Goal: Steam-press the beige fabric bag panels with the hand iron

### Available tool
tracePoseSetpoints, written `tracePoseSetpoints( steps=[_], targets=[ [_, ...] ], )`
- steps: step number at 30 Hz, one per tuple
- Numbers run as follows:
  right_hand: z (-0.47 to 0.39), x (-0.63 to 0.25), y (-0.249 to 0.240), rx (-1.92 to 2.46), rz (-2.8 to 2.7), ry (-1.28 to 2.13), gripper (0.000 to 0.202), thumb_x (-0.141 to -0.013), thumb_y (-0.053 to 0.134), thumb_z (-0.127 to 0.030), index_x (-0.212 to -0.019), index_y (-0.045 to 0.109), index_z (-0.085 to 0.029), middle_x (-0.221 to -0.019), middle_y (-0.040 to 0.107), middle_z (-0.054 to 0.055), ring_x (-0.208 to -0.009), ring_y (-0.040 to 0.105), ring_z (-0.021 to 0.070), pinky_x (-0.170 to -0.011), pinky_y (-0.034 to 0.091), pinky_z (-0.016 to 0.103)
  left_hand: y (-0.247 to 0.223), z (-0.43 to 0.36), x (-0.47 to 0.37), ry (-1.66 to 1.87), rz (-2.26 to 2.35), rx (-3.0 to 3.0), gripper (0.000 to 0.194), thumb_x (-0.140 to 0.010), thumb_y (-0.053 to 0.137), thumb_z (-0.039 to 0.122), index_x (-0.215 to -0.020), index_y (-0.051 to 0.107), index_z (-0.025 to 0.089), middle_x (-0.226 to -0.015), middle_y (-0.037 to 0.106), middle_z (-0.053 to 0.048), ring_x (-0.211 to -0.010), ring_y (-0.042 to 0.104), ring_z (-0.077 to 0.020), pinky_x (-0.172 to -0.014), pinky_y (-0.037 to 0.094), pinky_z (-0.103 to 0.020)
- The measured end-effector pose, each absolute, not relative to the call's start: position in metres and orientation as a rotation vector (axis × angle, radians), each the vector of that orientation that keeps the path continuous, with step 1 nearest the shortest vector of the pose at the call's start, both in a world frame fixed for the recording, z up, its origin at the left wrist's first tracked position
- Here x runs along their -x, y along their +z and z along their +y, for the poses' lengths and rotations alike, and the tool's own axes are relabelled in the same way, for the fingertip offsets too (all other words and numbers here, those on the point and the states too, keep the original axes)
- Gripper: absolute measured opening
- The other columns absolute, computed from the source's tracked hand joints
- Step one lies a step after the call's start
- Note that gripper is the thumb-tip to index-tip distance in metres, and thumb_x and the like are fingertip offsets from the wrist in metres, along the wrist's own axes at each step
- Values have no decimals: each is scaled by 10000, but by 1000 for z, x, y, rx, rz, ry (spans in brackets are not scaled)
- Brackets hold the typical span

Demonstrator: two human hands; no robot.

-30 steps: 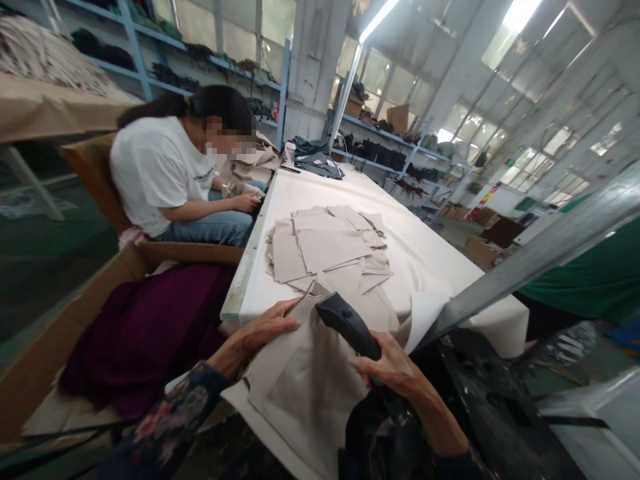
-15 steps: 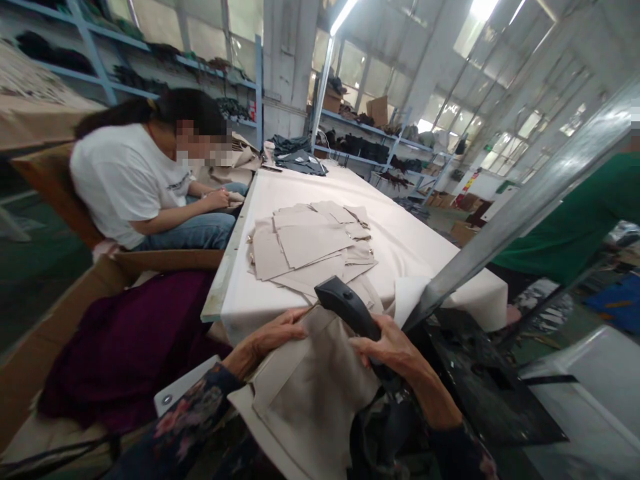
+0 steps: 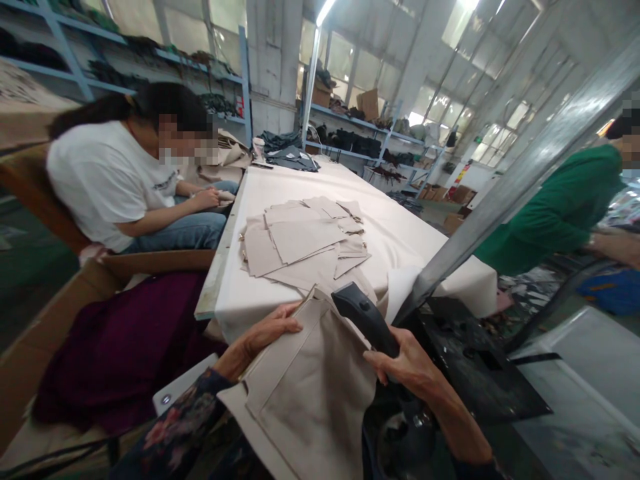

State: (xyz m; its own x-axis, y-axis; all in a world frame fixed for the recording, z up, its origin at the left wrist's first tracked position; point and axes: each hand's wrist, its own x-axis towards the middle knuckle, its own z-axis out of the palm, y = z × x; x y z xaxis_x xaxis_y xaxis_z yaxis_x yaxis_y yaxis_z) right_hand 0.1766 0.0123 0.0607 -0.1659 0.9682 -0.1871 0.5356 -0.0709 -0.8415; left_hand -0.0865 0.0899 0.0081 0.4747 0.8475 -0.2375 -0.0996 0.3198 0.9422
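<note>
My left hand (image 3: 267,333) is closed on the left edge of a beige cloth piece (image 3: 310,380), thumb on top. The cloth has a stitched line along its side and hangs down over my lap. My right hand (image 3: 415,363) is closed at the cloth's right edge, with the thumb over that edge and the fingertips partly hidden. It overlaps a black curved machine arm (image 3: 367,317), whose blunt head lies beside the cloth's upper right edge. Below my right hand is the arm's dark body (image 3: 400,433), partly hidden.
Ahead, a pile of beige cloth pieces (image 3: 305,233) lies on a cream-covered table (image 3: 395,220). A slanted metal post (image 3: 500,200) and black metal plate (image 3: 480,360) are at right. Purple fabric (image 3: 120,347) fills a cardboard box (image 3: 25,360). A seated person (image 3: 120,180) and a person in green (image 3: 545,207) are nearby.
The cloth's upper corner has risen and shows clear of the black arm's head. My right hand and the arm appear farther right. The person in green is more in view.
</note>
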Motion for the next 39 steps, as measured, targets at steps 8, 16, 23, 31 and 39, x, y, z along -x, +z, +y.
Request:
tracePoseSetpoints(
  steps=[8, 16, 23, 31, 39],
  targets=[
    [-22, -154, 54, 1642, -1702, 1187, 235, -754, 643, -338, -812, 533, -139, -538, 518, -43, -443, 483, 87, -399, 375, 170, 9, 64, 84, 750, 720, -1069, 490, -611, 603, 187, -1098, 645, 157, -820, 697, -20, -619, 595, -150, -561, 454, -223],
    [-51, -140, 55, 1591, -1629, 1059, 253, -739, 658, -351, -819, 547, -138, -541, 507, -48, -451, 483, 87, -407, 376, 171, -32, 11, 87, 679, 619, -1118, 573, -714, 596, 219, -1279, 528, 155, -876, 695, -64, -639, 622, -170, -546, 461, -228],
    [-84, -161, 47, 1629, -1649, 1067, 274, -753, 657, -392, -774, 539, -145, -496, 527, -41, -444, 481, 97, -436, 389, 191, -49, -22, 107, 777, 702, -1157, 561, -751, 608, 262, -1300, 522, 185, -948, 699, -46, -728, 624, -173, -605, 466, -214],
    [-112, -156, 44, 1578, -1666, 1211, 291, -751, 655, -392, -853, 557, -137, -517, 516, -41, -449, 487, 98, -423, 390, 187, -31, -42, 113, 853, 822, -1275, 520, -774, 615, 282, -1282, 567, 178, -985, 722, -33, -854, 630, -220, -705, 471, -233],
    [-130, -148, 43, 1483, -1782, 1249, 258, -717, 688, -336, -811, 544, -144, -643, 517, -30, -511, 533, 96, -439, 415, 176, -24, -48, 112, 921, 893, -1347, 558, -758, 598, 281, -1300, 554, 156, -960, 733, -50, -860, 649, -254, -763, 480, -287]
  ],
)
